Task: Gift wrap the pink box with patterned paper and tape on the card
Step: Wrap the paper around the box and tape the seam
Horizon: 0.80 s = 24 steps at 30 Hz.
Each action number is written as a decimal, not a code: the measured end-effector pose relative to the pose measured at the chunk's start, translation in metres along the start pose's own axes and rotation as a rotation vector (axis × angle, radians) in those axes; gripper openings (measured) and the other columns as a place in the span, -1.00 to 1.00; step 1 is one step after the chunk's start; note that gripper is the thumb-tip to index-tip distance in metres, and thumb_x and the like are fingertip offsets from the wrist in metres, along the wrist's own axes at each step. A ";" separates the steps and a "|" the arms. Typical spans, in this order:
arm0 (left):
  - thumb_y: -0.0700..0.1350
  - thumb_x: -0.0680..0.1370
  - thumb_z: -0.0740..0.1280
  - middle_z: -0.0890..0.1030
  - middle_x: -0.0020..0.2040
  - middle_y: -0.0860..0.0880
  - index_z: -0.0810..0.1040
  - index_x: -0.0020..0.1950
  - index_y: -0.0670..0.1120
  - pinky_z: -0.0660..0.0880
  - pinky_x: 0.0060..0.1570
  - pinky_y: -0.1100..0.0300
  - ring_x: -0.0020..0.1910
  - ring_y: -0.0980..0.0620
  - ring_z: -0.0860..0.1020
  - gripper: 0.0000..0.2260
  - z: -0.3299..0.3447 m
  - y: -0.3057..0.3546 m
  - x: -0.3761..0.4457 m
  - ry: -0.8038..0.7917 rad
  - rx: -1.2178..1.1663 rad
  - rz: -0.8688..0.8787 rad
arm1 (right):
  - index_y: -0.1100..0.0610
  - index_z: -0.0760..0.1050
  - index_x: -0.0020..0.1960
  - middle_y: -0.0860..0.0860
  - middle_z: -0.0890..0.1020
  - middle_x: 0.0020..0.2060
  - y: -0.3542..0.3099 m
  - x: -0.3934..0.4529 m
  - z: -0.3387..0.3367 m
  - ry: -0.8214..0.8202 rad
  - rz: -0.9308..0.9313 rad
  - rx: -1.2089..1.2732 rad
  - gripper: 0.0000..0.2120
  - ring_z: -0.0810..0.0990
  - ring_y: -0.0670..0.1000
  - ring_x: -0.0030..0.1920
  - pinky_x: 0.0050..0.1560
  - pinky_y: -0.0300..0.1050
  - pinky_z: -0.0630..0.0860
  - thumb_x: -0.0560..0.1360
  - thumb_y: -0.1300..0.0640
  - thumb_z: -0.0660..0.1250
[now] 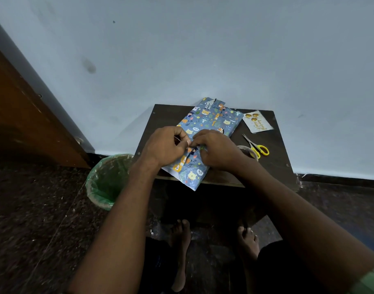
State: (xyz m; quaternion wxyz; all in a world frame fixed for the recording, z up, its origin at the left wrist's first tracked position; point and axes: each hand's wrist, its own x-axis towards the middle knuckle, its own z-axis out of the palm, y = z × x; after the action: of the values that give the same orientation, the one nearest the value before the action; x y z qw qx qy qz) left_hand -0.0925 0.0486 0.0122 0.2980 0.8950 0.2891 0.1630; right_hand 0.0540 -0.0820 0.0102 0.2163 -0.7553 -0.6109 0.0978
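The box (pixel 211 120) lies diagonally on a small dark table (pixel 160 115), fully covered in blue paper printed with cartoon animals; no pink shows. Both my hands sit on its middle. My left hand (pixel 164 146) pinches something small, perhaps a piece of tape, at the paper's seam. My right hand (pixel 215 149) has curled fingers pressing and pinching the paper fold at the same spot. The near end of the paper hangs past the table's front edge. A white card (pixel 258 122) with gold decorations lies at the table's far right corner.
Yellow-handled scissors (pixel 257 146) lie right of the box, with a tape roll (pixel 250 152) partly hidden behind my right wrist. A green-lined bin (pixel 106 181) stands on the floor left of the table. A wall is behind and a wooden door at left.
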 end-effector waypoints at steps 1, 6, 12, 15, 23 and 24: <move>-0.09 0.56 0.50 0.73 -0.17 0.17 0.72 -0.15 0.03 0.60 -0.06 0.16 -0.18 0.25 0.67 -0.91 -0.002 0.000 0.000 -0.012 -0.060 -0.015 | 0.13 0.72 0.18 0.05 0.67 0.19 0.001 0.000 0.000 -0.005 0.003 0.004 -0.58 0.60 0.14 0.18 0.12 0.02 0.58 0.43 0.37 0.29; -0.04 0.61 0.51 0.73 -0.27 0.09 0.79 -0.12 -0.04 0.46 -0.26 0.34 -0.33 0.23 0.53 -0.85 -0.011 0.006 -0.004 -0.191 -0.337 -0.165 | 0.10 0.75 0.11 0.01 0.67 0.29 0.011 -0.001 -0.002 -0.030 0.014 -0.004 -0.71 0.61 0.09 0.29 0.20 -0.03 0.53 0.48 0.31 0.37; -0.06 0.50 0.59 0.71 -0.26 0.02 0.80 -0.15 -0.12 0.48 -0.28 0.25 -0.37 0.17 0.54 -0.87 -0.003 0.007 -0.003 -0.182 -0.373 -0.420 | 0.01 0.76 0.10 -0.06 0.65 0.33 0.019 -0.006 -0.006 -0.039 0.031 0.079 -0.71 0.61 -0.01 0.32 0.34 -0.07 0.47 0.49 0.29 0.41; -0.10 0.48 0.60 0.59 -0.36 0.00 0.76 -0.23 -0.16 0.42 -0.36 0.25 -0.48 0.13 0.47 -0.85 0.000 0.010 -0.003 -0.156 -0.382 -0.494 | 0.00 0.75 0.13 -0.07 0.64 0.34 0.019 -0.007 -0.006 -0.047 0.028 0.095 -0.66 0.61 -0.01 0.33 0.38 -0.05 0.47 0.48 0.30 0.39; -0.11 0.44 0.59 0.66 -0.36 -0.06 0.74 -0.39 -0.08 0.48 -0.29 0.19 -0.34 0.02 0.54 -0.80 0.011 0.017 -0.004 -0.055 -0.343 -0.505 | -0.03 0.76 0.12 -0.09 0.66 0.31 0.020 -0.006 -0.007 -0.033 0.039 0.141 -0.59 0.61 -0.01 0.32 0.33 0.01 0.51 0.46 0.33 0.31; -0.09 0.41 0.58 0.69 -0.32 -0.12 0.75 -0.38 -0.08 0.50 -0.25 0.14 -0.32 0.01 0.55 -0.82 0.012 0.018 -0.004 -0.045 -0.331 -0.507 | -0.05 0.76 0.11 -0.10 0.67 0.30 0.020 -0.006 -0.006 -0.029 0.041 0.144 -0.60 0.61 -0.02 0.31 0.31 0.01 0.52 0.46 0.32 0.31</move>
State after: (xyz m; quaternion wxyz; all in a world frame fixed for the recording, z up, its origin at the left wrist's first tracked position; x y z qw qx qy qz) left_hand -0.0827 0.0292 0.0133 0.4774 0.7369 0.4662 0.1083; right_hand 0.0726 -0.0924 0.0064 0.2592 -0.7486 -0.5897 0.1569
